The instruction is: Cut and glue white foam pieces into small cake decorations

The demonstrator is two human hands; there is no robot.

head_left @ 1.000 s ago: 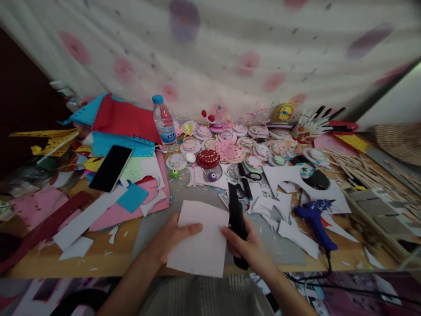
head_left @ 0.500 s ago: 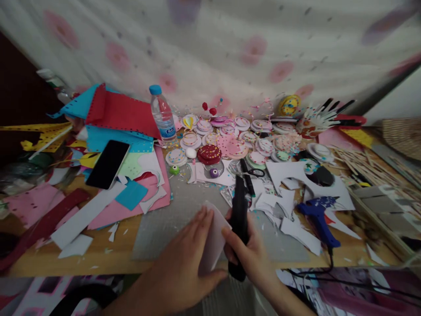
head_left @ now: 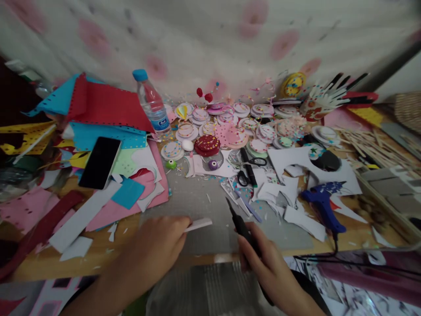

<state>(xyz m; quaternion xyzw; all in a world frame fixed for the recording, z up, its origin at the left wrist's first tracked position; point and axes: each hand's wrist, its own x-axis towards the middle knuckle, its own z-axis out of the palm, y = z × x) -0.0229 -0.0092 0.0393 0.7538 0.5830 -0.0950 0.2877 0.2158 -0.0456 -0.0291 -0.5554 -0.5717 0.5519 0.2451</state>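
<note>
My left hand (head_left: 164, 239) is closed on a white paper piece (head_left: 199, 224), seen nearly edge-on, its end sticking out to the right over the grey mat (head_left: 197, 197). To the right, my right hand (head_left: 263, 259) is wrapped round a black tool (head_left: 242, 228) with a thin, pointed tip angled up and left. Paper and tool are apart. Beyond the tool, narrow paper offcuts (head_left: 246, 204) lie on the mat, and black-handled scissors (head_left: 243, 178) rest by a black marker (head_left: 249, 169).
Decorated paper discs (head_left: 226, 118) crowd the back. A water bottle (head_left: 154, 105), a phone (head_left: 100, 163) and coloured sheets (head_left: 112, 107) are at left. A blue glue gun (head_left: 325, 206), a cup of pens (head_left: 312, 109) and wooden sticks (head_left: 362, 149) are at right.
My hands have drawn apart. The white paper has swung from upright to nearly flat and edge-on, and the black tool now points forward, away from the paper. The view has shifted slightly.
</note>
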